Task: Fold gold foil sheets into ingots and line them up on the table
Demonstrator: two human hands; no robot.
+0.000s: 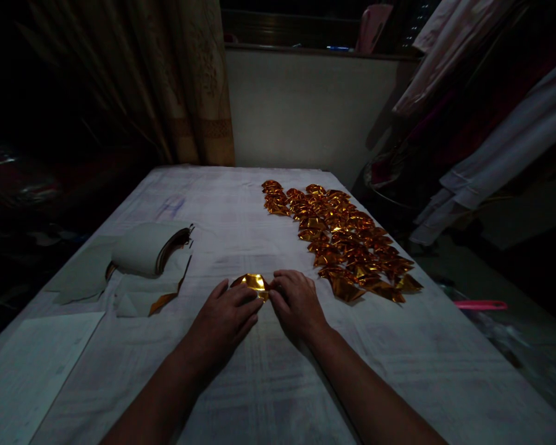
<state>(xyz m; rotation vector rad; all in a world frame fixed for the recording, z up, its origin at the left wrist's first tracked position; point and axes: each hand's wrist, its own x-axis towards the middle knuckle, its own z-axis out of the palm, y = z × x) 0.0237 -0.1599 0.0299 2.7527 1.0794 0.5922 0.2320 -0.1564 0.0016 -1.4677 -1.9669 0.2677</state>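
A small folded piece of shiny gold foil paper (254, 282) lies on the cloth-covered table between my two hands. My left hand (231, 311) is closed on its left side, the fingers resting over the near edge. At the right end, my right hand (297, 301) pinches the foil with thumb and fingers. Many folded gold foil pieces (331, 222) are spread in rows to the right. On the left are stacks of pale-backed sheets (141, 247); the edge of one lower sheet shows gold.
A large pale sheet (41, 364) lies at the table's left front, on the white checked tablecloth (241, 216). Behind stand a curtain (185, 80) and a wall. Clothes (505, 148) hang at the right, above a pink handle (482, 305) beside the table.
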